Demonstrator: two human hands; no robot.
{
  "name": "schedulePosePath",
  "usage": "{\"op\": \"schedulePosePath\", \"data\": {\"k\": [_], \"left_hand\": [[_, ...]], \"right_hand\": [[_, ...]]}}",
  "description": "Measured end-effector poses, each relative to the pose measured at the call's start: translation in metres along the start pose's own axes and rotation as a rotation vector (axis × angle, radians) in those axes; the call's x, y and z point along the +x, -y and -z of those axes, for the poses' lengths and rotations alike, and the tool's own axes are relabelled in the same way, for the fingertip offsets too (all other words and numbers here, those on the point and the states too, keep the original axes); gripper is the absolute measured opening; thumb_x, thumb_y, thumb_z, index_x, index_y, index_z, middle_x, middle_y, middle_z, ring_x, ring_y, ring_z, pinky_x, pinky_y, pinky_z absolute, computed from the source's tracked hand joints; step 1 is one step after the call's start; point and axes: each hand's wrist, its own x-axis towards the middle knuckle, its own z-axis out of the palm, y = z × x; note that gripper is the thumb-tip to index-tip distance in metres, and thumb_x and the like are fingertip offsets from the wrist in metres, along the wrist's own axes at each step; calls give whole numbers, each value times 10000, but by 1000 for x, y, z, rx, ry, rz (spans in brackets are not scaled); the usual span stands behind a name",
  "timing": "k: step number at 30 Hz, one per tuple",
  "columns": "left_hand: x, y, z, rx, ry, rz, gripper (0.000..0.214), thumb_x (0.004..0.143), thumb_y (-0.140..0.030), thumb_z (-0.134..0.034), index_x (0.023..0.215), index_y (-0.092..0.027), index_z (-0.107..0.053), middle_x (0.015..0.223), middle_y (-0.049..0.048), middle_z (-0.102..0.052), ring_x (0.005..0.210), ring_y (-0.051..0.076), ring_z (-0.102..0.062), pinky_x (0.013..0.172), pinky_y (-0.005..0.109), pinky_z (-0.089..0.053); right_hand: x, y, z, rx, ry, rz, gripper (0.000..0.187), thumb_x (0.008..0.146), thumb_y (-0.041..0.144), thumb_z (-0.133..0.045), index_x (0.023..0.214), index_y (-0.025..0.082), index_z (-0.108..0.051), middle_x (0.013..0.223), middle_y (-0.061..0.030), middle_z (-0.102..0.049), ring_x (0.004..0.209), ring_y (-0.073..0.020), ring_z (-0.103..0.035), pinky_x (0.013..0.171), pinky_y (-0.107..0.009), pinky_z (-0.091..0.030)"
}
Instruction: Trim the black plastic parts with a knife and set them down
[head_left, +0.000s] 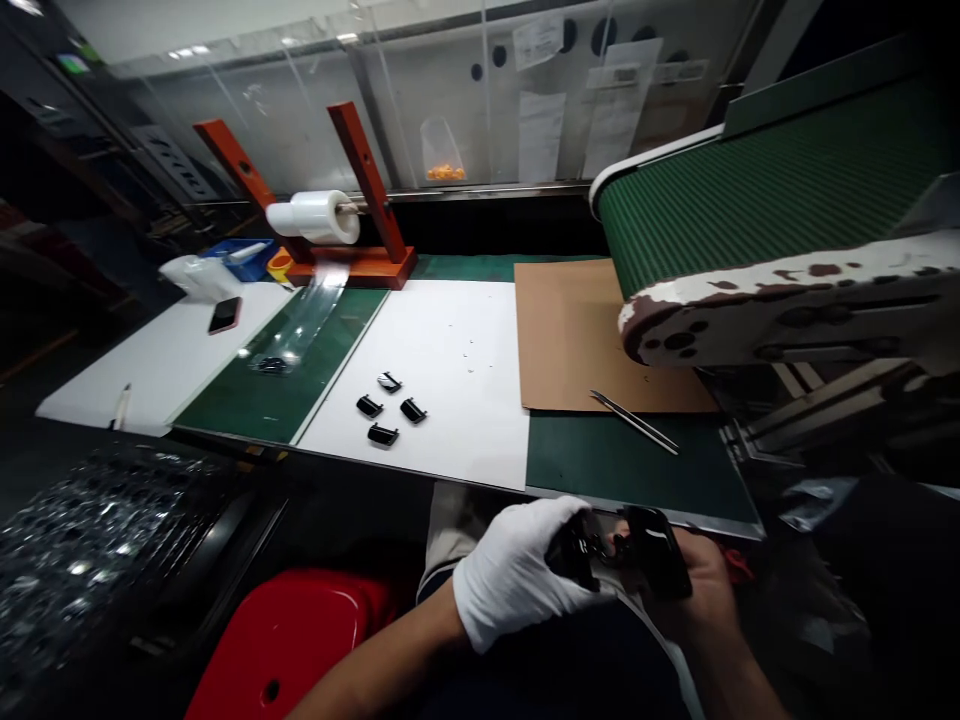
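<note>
My left hand [517, 565], in a white glove, is closed around a glossy black plastic part [574, 555] just below the table's front edge. In my bare right hand [709, 585] is another glossy black plastic piece [660, 552], flat and with rounded corners. The two pieces are close together; whether they are joined I cannot tell. Several small black plastic parts [383, 434] lie on the white sheet [457, 400] to the left. Metal tweezers [637, 424] rest partly on the brown cardboard [562, 340], ahead of my hands.
A green conveyor belt [757, 180] juts over the table's right side. At the back left, an orange stand [375, 265] carries a plastic film roll [324, 216]. A phone [224, 315] lies on the left. A red stool [300, 630] and glossy packed trays [82, 560] are below left.
</note>
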Motion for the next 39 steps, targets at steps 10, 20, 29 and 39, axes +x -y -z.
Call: {"op": "schedulePosePath", "data": {"k": [10, 20, 29, 39], "left_hand": [[-6, 10, 2, 451, 422, 176, 324, 708, -469, -634, 892, -203, -614, 772, 55, -700, 687, 273, -699, 565, 291, -504], [2, 34, 7, 512, 304, 204, 469, 609, -441, -764, 985, -187, -645, 840, 72, -696, 752, 270, -677, 668, 329, -532], [123, 72, 25, 570, 44, 135, 578, 734, -454, -727, 1181, -134, -549, 1308, 131, -506, 1266, 293, -423, 1058, 406, -375], [181, 91, 29, 517, 200, 152, 496, 853, -377, -638, 1264, -134, -506, 1325, 153, -503, 1231, 311, -477, 1015, 524, -392]], "right_hand": [[-22, 11, -2, -580, 100, 5, 232, 766, 458, -622, 817, 294, -777, 713, -22, -743, 594, -226, -661, 554, -256, -512], [-35, -9, 19, -320, -210, -203, 373, 708, 567, -658, 877, 245, -735, 658, -29, -705, 598, -230, -660, 540, -267, -537], [-27, -9, 22, -109, -305, -179, 356, 714, 548, -688, 824, 211, -723, 649, -44, -656, 513, -185, -569, 459, -279, -482], [-26, -10, 17, 80, -312, -134, 383, 761, 566, -647, 751, 184, -675, 625, -26, -613, 480, -120, -512, 426, -219, -381]]}}
